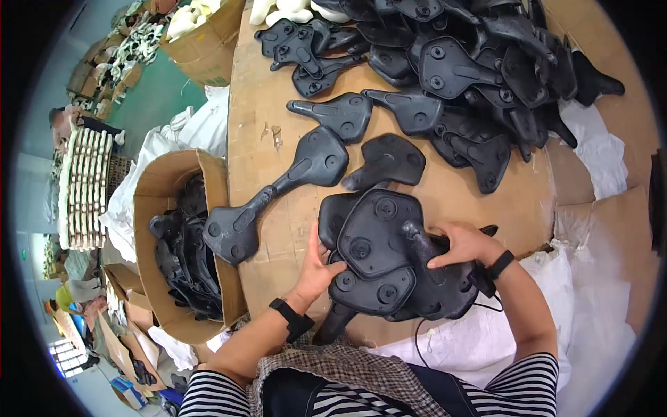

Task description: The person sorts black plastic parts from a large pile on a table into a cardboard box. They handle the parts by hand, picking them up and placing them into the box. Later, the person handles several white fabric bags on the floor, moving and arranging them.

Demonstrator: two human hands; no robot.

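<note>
Across the middle of the frame, from its top edge down to our own arms, we see a table [285,229] covered in brown board; over its upper right spreads a heap [451,69] of black, paddle-shaped parts, many with round sockets and narrow, tapering ends; along the lower right we have white sheeting [549,278], creased beside the table's edge; left of centre stands an open cardboard box [163,184], with more black parts jumbled inside it; at lower centre, between our hands, is a stack [372,229] of similar black parts, its pieces overlapping at differing angles, a broad piece on top showing two round sockets; just above it, near the frame's centre, we see a loose part [389,161] lying on the board; to its left, two more lie end to end in a slanting line, the upper part [323,160] on the board and the lower part [233,233] reaching over the box's right edge.

Our left hand [321,272] is at the stack's left side, thumb and forefinger spread apart, the thumb touching a piece's edge; our right hand [467,247] is at the stack's right, its thumb on a narrow stem; its other fingers are largely hidden, so we cannot tell how far they close; on our wrists are a left band [288,316] and a right band [499,264], both black.
</note>
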